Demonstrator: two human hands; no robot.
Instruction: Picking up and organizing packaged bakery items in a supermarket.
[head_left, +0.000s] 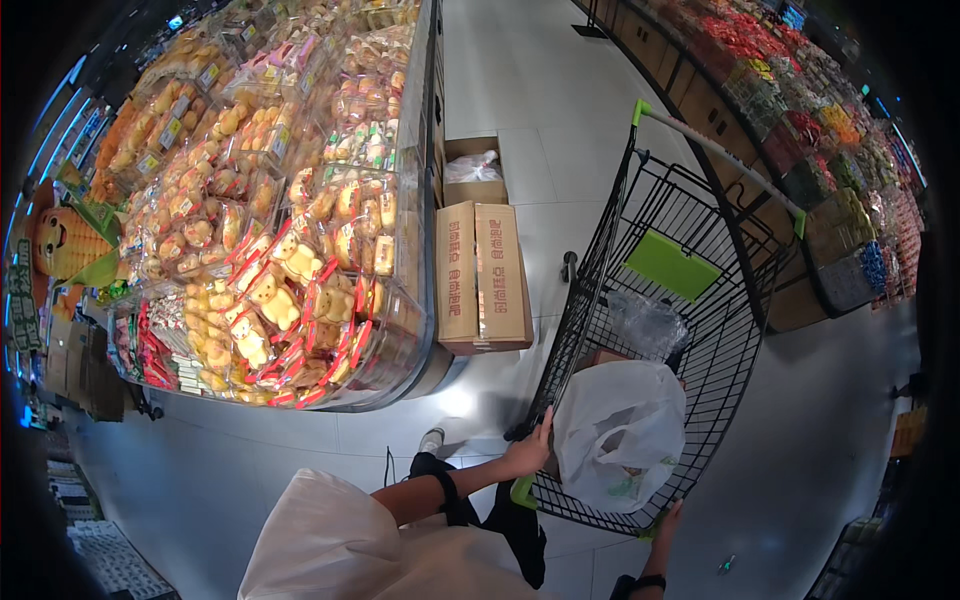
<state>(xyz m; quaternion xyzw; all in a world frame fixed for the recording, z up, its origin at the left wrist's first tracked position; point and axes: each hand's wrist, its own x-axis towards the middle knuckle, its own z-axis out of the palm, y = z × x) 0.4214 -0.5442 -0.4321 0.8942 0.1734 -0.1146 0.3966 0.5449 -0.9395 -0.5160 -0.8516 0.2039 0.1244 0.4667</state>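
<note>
A black wire shopping cart (720, 345) with green corner pieces stands in front of me, its handle bar at the far end. My left hand (531, 451) rests on the cart's near left rim, fingers along the wire. At the near right corner, my right hand (670, 517) is on the rim, partly hidden by its angle. Inside the cart lie a white plastic bag (622, 435) with contents mostly hidden, a clear plastic bag (649, 322) and part of a brown box (609, 357). A green panel (672, 264) is fixed to the wire.
Packaged buns and breads fill a display (300, 247) on the left. Beside it, a closed cardboard box (480, 277) adjoins an open carton (474, 191) holding a plastic bag. Another display of packaged goods (810, 135) curves along the right. Grey floor tiles (517, 75) run between them.
</note>
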